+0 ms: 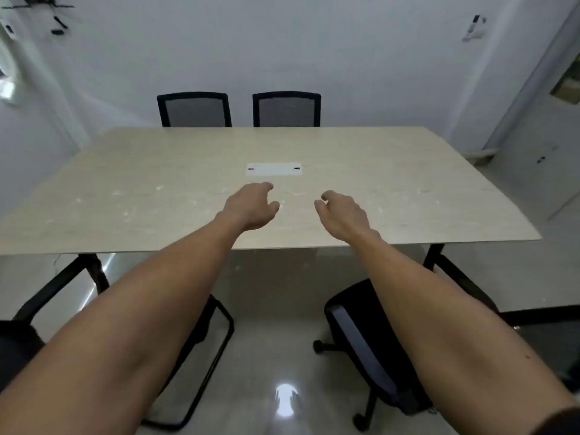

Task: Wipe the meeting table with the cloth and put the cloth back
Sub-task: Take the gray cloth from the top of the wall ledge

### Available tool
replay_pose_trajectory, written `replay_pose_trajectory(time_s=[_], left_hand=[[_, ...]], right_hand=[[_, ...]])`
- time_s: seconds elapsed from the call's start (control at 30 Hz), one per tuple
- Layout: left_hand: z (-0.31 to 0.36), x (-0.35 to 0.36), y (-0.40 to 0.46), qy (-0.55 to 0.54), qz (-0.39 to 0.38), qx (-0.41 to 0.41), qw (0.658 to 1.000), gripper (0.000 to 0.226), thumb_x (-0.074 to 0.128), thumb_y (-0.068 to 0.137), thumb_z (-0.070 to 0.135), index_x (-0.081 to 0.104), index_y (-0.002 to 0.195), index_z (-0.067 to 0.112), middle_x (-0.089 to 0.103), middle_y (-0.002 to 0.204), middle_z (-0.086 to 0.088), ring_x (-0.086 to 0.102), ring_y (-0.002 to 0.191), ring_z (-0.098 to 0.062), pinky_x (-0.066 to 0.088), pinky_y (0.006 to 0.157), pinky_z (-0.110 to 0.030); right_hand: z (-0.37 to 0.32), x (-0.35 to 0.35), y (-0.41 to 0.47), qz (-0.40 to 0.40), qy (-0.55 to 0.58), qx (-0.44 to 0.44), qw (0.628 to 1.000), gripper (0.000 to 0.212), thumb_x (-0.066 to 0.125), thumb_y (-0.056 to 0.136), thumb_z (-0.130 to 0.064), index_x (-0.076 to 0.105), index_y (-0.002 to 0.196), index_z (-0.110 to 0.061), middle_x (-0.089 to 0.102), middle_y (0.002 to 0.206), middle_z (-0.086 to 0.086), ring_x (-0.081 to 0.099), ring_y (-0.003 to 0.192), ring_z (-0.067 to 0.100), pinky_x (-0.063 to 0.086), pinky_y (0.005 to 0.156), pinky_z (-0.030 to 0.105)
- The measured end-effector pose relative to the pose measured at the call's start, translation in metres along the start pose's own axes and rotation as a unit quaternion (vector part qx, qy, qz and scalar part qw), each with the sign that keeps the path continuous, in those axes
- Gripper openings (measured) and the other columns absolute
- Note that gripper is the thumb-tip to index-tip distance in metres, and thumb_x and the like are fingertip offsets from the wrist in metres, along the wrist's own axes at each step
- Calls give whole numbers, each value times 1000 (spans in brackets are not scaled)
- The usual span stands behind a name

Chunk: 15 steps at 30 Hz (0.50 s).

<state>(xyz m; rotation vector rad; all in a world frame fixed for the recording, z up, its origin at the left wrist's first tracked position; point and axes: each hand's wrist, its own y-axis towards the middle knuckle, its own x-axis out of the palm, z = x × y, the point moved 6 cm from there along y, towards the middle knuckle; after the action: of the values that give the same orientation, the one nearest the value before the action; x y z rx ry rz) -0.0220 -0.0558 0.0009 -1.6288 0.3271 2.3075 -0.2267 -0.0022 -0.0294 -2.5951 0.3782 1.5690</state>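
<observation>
One bench fills the middle of the view, a pale wood-grain top with a single white cable plate set into its centre and a scatter of light smudges across the near half. Two hands reach out over it. The left hand hovers above the bench just short of the cable plate, fingers loosely curled and holding nothing. The right hand is beside it, a little nearer the front edge, fingers likewise relaxed and bent, thumb apart, with nothing in its grasp. Whether either hand touches the surface cannot be told from this angle. Both forearms run bare from the bottom corners of the view.

Four chairs show in part. Two mesh-backed chairs stand side by side at the far edge, only their backs visible above the bench top. On the near side a sled-base chair is mostly hidden behind the left forearm, and a wheeled chair is partly covered by the right forearm. A door is cut off at the right edge. The cloth does not appear anywhere in view.
</observation>
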Motion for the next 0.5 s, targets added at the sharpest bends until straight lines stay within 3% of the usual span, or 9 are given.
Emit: replay_pose_trajectory(time_s=[0.3,0.5], left_hand=[[44,49,-7,-10,-75,94,993,59,52,103,40,42,158,20,53,155,-6,45,145,-29,43,110,-44],[110,85,-35,-6,-128,218,968,59,53,102,41,45,156,20,54,154,-6,47,143,-29,45,109,-44]], right_hand=[[48,0,-71,39,10,116,992,47,40,109,-40,57,144,-14,66,136,11,60,123,36,44,93,43],[89,-16,-160,104,9,216,971,35,39,107,-42,62,108,-16,68,107,7,64,99,32,54,85,47]])
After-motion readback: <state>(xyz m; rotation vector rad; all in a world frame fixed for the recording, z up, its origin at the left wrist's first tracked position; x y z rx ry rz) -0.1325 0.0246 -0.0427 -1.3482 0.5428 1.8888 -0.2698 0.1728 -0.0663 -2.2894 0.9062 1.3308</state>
